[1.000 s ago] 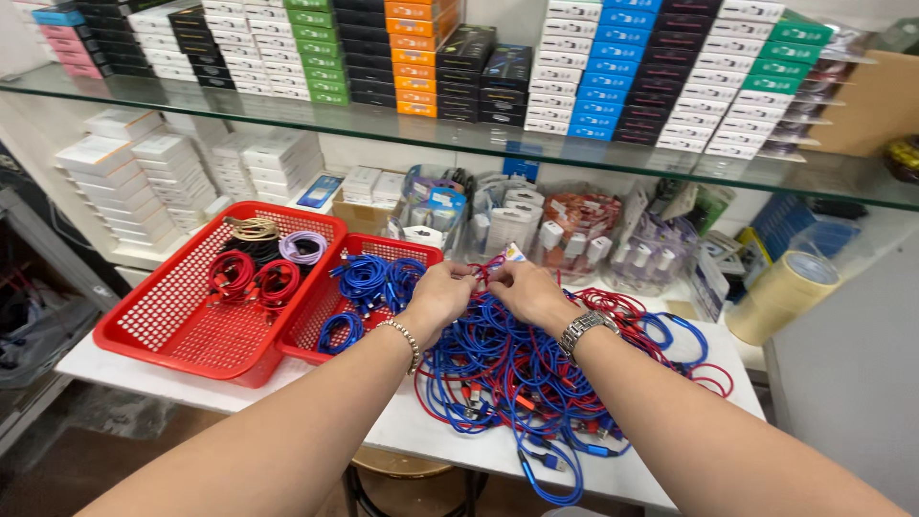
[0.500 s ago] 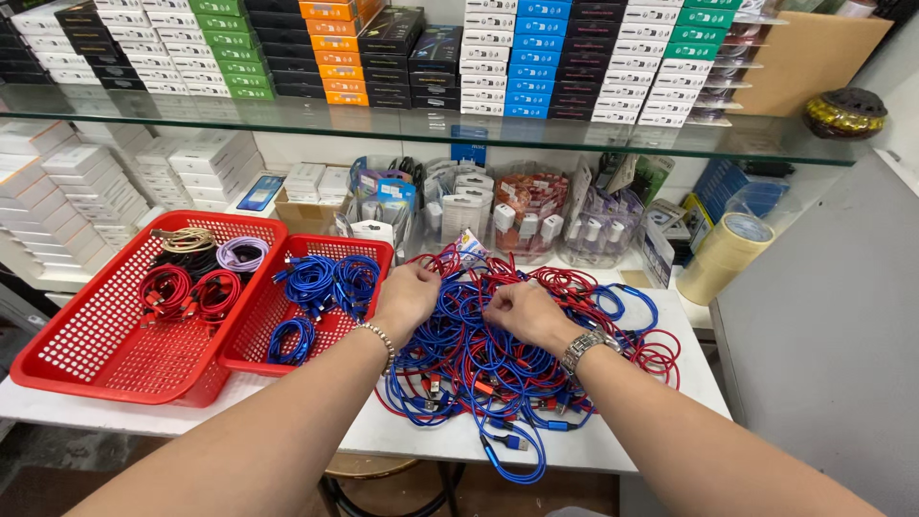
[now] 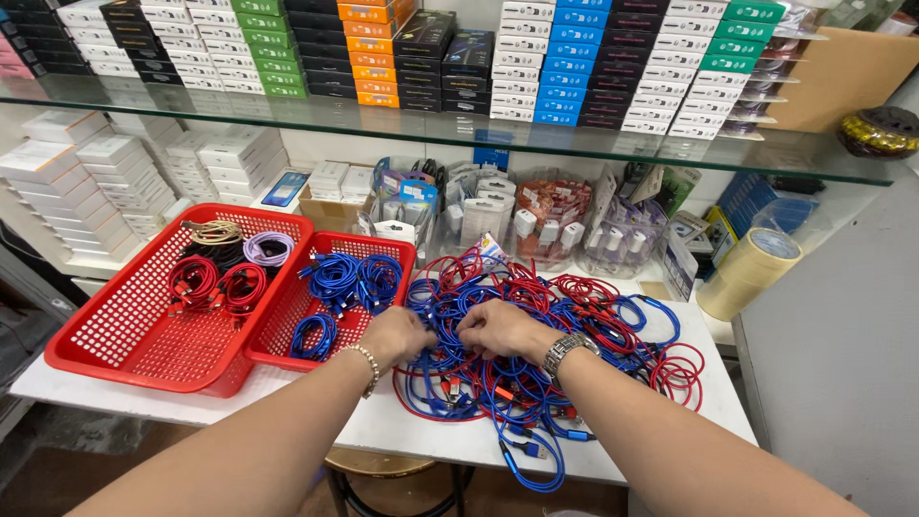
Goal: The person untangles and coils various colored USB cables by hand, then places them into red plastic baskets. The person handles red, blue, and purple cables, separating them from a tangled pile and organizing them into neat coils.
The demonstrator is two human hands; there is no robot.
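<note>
1. My left hand sat at the left edge of the tangled pile of blue and red cables. Its grip was curled shut; what it pinched I couldn't tell, the fingertips were buried in the cords.
2. My right hand was just beside it, knuckles up, fingers tucked into the same spot of the pile. Grip closed among blue cords; the exact strand was hidden.
3. Both hands nearly touched, probably because one cord needs two pinch points to be teased out of a knot like that.
4. The pile lay spread on the white desk, right of centre, loops hanging toward the front edge.
5. The small red basket touched the pile's left side and held coiled blue cables. Close to my left hand, so a short reach.
6. The large red basket sat further left, overlapped by the small one, with coiled red cables, black ones, a beige one and a lilac one at its back. Colours looked kept apart by basket.
7. A roll of tape stood at the desk's right rear, clear of the pile.
8. Bagged chargers lined the back; stacked boxes sat on the glass shelf above.
</note>
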